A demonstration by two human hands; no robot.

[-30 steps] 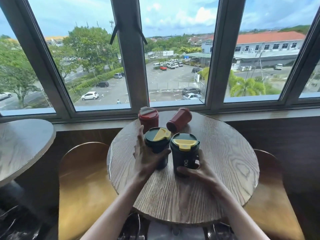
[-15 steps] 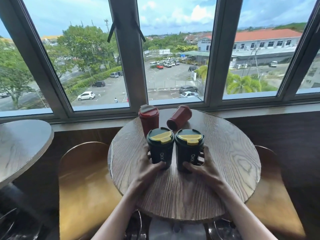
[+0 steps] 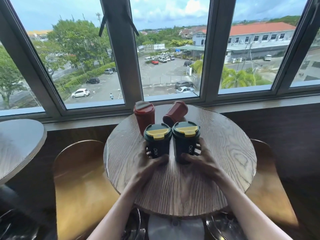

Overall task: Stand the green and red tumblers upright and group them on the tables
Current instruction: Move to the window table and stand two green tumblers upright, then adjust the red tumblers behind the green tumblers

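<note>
While each hand grips one of two green tumblers (image 3: 156, 144), two red tumblers (image 3: 144, 114) sit behind.

1 head-worn wide-angle camera looks forward and down from just above the near edge of the round counter (image 3: 216, 170), close enough that both forearms enter from the bottom. It faces the window (image 3: 169, 49) (frame lines bow with the lens), taking in a second counter (image 3: 17, 144) at left.

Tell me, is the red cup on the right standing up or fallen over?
Fallen over. The right red tumbler lies on its side on the round table, bottom facing us.
</note>
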